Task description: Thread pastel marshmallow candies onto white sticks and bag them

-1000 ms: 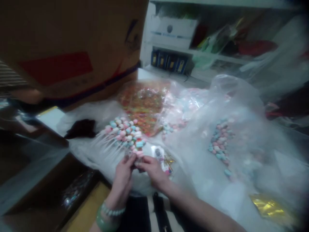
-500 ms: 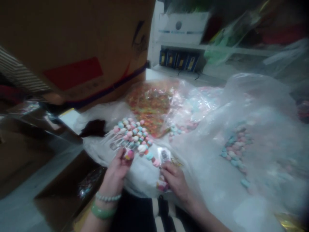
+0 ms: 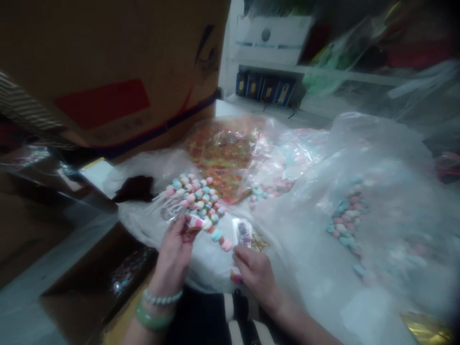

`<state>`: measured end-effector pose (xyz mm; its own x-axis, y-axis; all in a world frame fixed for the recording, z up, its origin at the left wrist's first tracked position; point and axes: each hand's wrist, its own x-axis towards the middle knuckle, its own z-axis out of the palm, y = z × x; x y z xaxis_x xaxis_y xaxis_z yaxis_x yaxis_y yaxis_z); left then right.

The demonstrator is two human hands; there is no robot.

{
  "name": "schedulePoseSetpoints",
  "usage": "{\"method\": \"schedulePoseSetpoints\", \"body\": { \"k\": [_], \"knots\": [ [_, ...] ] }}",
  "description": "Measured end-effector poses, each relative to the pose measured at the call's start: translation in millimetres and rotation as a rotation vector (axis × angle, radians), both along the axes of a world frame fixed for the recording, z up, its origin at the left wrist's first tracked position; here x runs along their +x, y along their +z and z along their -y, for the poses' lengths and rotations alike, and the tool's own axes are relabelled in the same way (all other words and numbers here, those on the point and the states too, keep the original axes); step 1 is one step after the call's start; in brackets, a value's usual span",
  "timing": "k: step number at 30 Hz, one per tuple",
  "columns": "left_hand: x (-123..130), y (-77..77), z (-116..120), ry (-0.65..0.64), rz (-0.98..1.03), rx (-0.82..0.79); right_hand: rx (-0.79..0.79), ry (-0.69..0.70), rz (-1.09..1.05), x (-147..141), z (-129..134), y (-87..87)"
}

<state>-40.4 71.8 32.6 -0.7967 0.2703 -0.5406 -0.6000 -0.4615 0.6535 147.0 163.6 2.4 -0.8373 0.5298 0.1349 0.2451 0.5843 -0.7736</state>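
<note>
Between the thumb and fingers of my left hand (image 3: 179, 242) is the end of a candy skewer (image 3: 216, 235), with pink, blue and white pieces pointing right. A small pink-and-white label shows at that grip. My right hand (image 3: 253, 270) is closed just right of the skewer's tip, pinching a clear packet with a printed label (image 3: 242, 232); a pink-purple bit shows below its fingers. Behind my left hand lies a pile of similar candy skewers (image 3: 201, 194) on white plastic, their sticks to the left. Gold ties (image 3: 259, 242) lie beside the packet.
A large cardboard box (image 3: 118, 57) stands at the back left. An open box (image 3: 72, 287) with shiny packets is at lower left. Clear bags of orange-red candy (image 3: 223, 158) and pastel candy (image 3: 348, 220) lie behind and right. White shelves (image 3: 276, 108) stand behind.
The skewer in my left hand has moved slightly left and lies straighter, with the label turned. My right hand has shifted a little left and down with the packet.
</note>
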Motion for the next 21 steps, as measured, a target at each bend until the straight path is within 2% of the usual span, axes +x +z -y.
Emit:
{"method": "schedulePoseSetpoints", "body": {
  "k": [3, 5, 16, 21],
  "knots": [
    [-4, -5.9, 1, -0.004, -0.087, -0.012, 0.196, 0.076, -0.025, 4, 1, 1.6],
    [-7, -8.9, 2, -0.006, -0.048, -0.023, 0.222, 0.091, -0.029, 5, 2, 2.1],
    [-5, -20.3, 9, 0.046, -0.085, -0.070, -0.104, -0.016, -0.011, 1, 3, 1.4],
    [-5, -28.0, 8, 0.053, -0.020, -0.091, -0.175, -0.037, -0.016, -1, 3, 1.0]
  ]
}}
